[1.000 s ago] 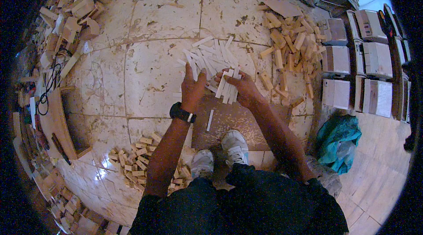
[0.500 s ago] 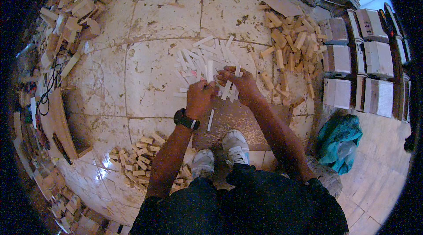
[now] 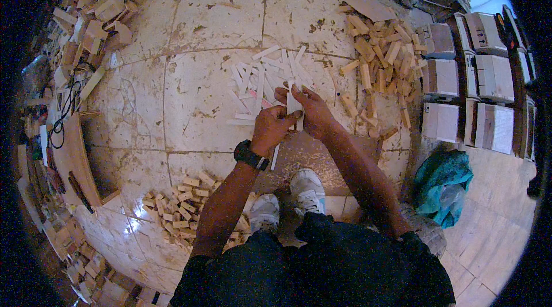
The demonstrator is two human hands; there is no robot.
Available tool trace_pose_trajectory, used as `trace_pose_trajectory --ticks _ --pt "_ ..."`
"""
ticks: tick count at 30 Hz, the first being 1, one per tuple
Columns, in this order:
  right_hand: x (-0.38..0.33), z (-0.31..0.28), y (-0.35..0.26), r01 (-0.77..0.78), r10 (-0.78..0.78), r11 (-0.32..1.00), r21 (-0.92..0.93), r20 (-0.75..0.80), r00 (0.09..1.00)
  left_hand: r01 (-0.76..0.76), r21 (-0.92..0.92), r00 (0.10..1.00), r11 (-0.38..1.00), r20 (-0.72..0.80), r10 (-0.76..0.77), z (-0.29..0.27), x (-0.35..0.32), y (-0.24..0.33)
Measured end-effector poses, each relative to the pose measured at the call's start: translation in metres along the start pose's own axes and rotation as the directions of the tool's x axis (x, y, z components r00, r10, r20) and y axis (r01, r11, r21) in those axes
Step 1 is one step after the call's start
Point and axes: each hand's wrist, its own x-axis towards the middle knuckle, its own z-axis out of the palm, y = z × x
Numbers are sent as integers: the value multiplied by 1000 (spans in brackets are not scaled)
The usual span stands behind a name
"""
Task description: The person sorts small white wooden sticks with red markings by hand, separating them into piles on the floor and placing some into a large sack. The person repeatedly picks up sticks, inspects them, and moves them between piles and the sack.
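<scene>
My two hands are together over the brown board (image 3: 328,157) in front of my shoes. Between them stands a small bundle of thin white strips (image 3: 294,104). My right hand (image 3: 316,112) is closed around the bundle from the right. My left hand (image 3: 272,127), with a dark watch at its wrist, pinches the strips low on their left side. How many strips are in the bundle is hard to make out. Just beyond the hands, a loose heap of white strips (image 3: 260,81) lies on the tiles. One single strip (image 3: 275,157) rests on the board's left part.
Small wooden blocks are heaped at the right (image 3: 393,54) and near left (image 3: 184,210). Wood offcuts (image 3: 95,36) lie far left, above a wooden box (image 3: 77,160). Pale blocky pieces (image 3: 494,79) stand in rows at the right, beyond a green bag (image 3: 443,186).
My left hand has moved right to meet my right hand. The strips, earlier fanned out in the right hand with another upright at the left, are now gathered together between both hands.
</scene>
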Motion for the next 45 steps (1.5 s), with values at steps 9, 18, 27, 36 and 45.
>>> trace_pose_trajectory --ticks 9,18,27,36,45 --pt "5 -2 6 -113 136 927 359 -40 990 -128 5 992 992 11 128 -9 -1 1" --pt "6 -3 2 23 32 975 220 -241 970 -252 203 967 946 13 255 -24 6 -4" --pt "6 -9 0 34 56 919 393 -215 975 95 -98 994 991 72 -88 -21 10 -26" --pt "19 -17 -11 34 -43 956 293 24 999 145 -411 989 900 69 -128 -15 -10 -47" --pt "20 -12 -47 45 -103 982 -182 -326 940 48 -414 984 909 -135 -114 -39 -21 -33"
